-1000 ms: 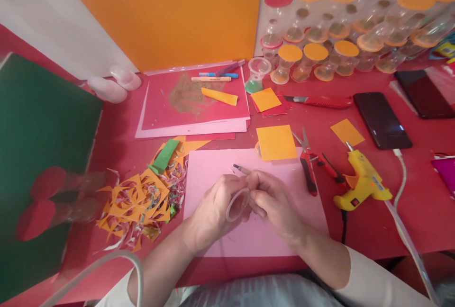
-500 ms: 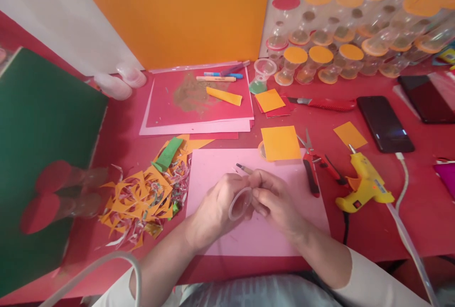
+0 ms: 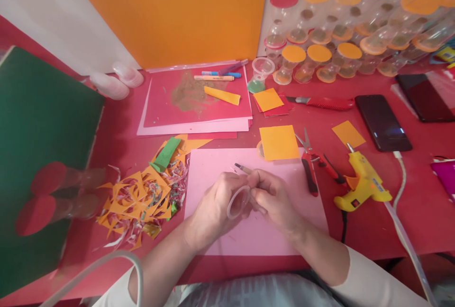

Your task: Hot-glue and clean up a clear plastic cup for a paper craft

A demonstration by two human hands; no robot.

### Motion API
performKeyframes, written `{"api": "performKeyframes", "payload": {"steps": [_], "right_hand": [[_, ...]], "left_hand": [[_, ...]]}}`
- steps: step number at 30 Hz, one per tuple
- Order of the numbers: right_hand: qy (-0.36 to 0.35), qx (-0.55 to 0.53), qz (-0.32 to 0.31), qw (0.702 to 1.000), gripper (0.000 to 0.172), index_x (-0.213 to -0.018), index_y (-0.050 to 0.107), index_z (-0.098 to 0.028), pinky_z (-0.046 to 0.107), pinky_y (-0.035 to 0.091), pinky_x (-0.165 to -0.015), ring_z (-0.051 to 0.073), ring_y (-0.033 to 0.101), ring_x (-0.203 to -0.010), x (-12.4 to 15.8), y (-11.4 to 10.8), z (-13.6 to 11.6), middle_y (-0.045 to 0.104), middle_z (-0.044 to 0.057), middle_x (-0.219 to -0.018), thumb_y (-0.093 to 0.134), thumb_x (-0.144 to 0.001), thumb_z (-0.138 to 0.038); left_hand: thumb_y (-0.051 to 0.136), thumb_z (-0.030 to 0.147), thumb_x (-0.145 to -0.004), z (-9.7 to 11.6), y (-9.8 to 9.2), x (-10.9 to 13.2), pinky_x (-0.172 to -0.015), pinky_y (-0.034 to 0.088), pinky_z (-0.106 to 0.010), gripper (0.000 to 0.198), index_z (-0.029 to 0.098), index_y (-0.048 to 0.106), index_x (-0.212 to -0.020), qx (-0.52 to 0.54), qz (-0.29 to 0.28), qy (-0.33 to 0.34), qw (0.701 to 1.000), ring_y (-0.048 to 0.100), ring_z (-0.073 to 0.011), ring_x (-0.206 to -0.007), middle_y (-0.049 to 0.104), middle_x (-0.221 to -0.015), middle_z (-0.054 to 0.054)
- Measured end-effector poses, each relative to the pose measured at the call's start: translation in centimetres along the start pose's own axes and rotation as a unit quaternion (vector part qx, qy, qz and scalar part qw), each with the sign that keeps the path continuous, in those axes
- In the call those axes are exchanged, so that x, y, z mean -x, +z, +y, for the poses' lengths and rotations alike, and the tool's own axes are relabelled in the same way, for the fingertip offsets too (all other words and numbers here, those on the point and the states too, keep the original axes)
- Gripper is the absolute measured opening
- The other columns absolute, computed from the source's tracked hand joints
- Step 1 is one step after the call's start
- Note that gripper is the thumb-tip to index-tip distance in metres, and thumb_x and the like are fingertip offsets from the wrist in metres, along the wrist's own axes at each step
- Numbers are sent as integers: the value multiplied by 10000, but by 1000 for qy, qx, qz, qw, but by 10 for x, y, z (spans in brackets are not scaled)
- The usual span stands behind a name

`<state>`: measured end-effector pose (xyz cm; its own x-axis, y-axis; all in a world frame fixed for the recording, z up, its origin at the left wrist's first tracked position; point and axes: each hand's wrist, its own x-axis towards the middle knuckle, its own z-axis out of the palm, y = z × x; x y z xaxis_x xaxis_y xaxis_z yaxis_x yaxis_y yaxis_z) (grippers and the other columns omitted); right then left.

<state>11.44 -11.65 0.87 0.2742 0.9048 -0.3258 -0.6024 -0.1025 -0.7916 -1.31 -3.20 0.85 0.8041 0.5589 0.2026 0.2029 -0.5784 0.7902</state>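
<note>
A small clear plastic cup (image 3: 238, 203) is in my left hand (image 3: 218, 200), its round open rim turned toward me. My left fingers wrap round its side. Close against it, my right hand (image 3: 273, 198) has thumb and fingers pinched together at the cup's far end; what lies between those fingertips is mostly hidden. A thin dark-tipped stick (image 3: 242, 168), like a pencil or brush, shows just beyond my hands; I cannot tell whether it is held or lying. Both hands are above a pink sheet (image 3: 206, 165).
Right of the sheet are red-handled pliers (image 3: 310, 174), a yellow glue gun (image 3: 368, 181) with its cord and a phone (image 3: 384, 122). Orange paper scraps (image 3: 142, 198) pile up at left. A utility knife (image 3: 323, 103) lies farther back, before rows of cup hourglasses (image 3: 293, 63).
The view has shifted slightly. My hands stay together on the cup, with only a small movement of the right fingers.
</note>
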Motion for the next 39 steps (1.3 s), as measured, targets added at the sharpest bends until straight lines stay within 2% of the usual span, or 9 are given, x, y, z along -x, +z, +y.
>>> {"api": "performKeyframes", "payload": {"steps": [5,9,12,18,24,29,32,35,39], "right_hand": [[-14,61,-14,998,26,-740,539,-209,165,391,-386,67,505,-361,2,-3,-5,444,-127,-436,543,-748,-185],[-34,148,-16,988,62,-792,546,-217,201,464,-434,94,583,-464,3,-3,-8,597,-59,-601,604,-776,-236],[-71,236,17,969,86,-802,560,-231,220,504,-471,122,617,-552,3,-3,-7,657,-10,-692,637,-780,-259],[-137,364,-3,921,79,-805,547,-246,212,418,-397,111,521,-421,2,-12,-4,550,-56,-522,533,-878,-220],[-182,468,12,865,117,-854,559,-259,271,496,-509,162,616,-507,4,-12,-5,673,-11,-613,487,-875,-170],[-214,520,43,826,140,-856,570,-246,310,544,-641,185,689,-653,2,-8,-3,783,74,-962,476,-823,-148],[-200,522,58,827,122,-807,552,-250,295,523,-614,185,654,-612,2,-7,-3,757,36,-783,488,-779,-149],[-177,517,80,834,100,-724,483,-256,256,451,-508,160,560,-503,2,-6,-4,614,-23,-555,493,-783,-176],[-151,470,91,865,117,-701,441,-256,223,366,-415,115,436,-410,4,-5,-5,512,-58,-496,489,-798,-213]], "left_hand": [[683,131,-708,8,-7,-5,-622,577,-256,281,242,540,-924,39,2,-76,996,703,-163,-758,692,-874,-14],[722,197,-682,13,-12,-9,-590,556,-259,297,238,496,-871,61,-1,-143,988,697,-168,-721,683,-837,-8],[716,245,-696,13,-13,-9,-593,551,-267,293,240,492,-886,64,-1,-152,986,699,-168,-714,679,-863,-8],[634,230,-772,10,-12,-7,-561,526,-254,213,235,470,-908,50,-17,-143,988,680,-149,-653,682,-848,-5],[558,229,-848,3,-8,-4,-553,513,-227,124,237,476,-940,-13,-29,-88,996,673,-126,-647,674,-904,-8],[512,189,-914,1,-3,0,-558,528,-219,122,243,465,-1012,-117,-6,-7,993,684,-128,-662,653,-882,1],[467,171,-950,2,-3,0,-590,568,-240,110,225,459,-1045,-184,21,81,979,699,-157,-723,644,-863,-24],[434,162,-979,4,-4,-3,-609,596,-258,128,177,463,-1103,-234,49,155,959,706,-175,-756,657,-872,-62],[460,125,-974,6,-5,-4,-588,593,-249,155,119,468,-1128,-272,78,204,937,718,-187,-790,673,-890,-94]]}}
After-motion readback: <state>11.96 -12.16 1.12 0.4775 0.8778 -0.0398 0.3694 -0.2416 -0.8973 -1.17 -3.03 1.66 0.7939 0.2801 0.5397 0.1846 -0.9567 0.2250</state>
